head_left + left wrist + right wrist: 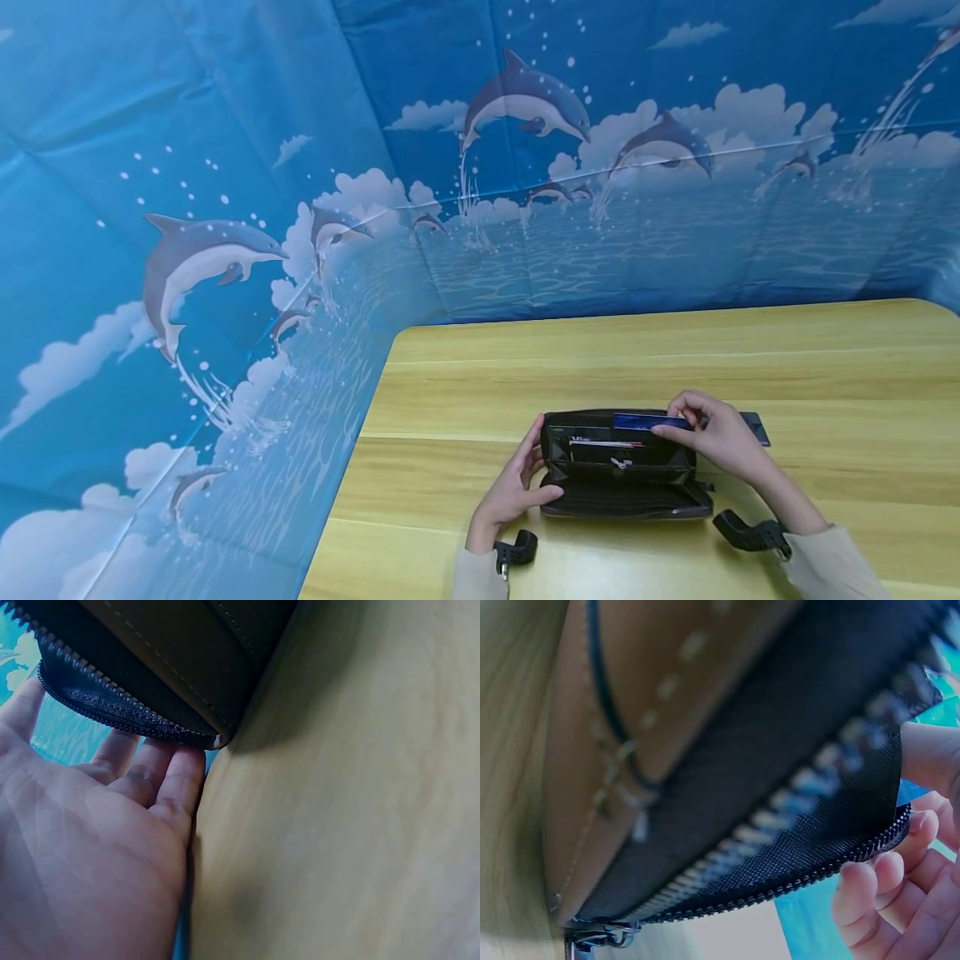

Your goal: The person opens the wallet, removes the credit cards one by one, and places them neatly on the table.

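Observation:
A dark long zip-around wallet [626,500] lies unzipped and spread open on the table, with card slots and a zipped pocket showing inside. My left hand [513,492] grips its left end, thumb at the lower flap and fingers along the outer side. In the left wrist view, fingertips of that hand [105,810] meet the toothed zip edge. A blue card [637,422] stands partly out of the upper slots, its right end pinched between thumb and forefinger of my right hand [716,433]. The right wrist view shows the wallet's brown side [630,712] and zip close up.
A dark flat card-like piece [756,428] lies on the table beyond my right hand. Other cards [600,443] sit in the wallet's slots. The wooden table [450,400] ends at the back against a blue dolphin-print sheet [525,275]. Both wrists carry black mounts [517,550].

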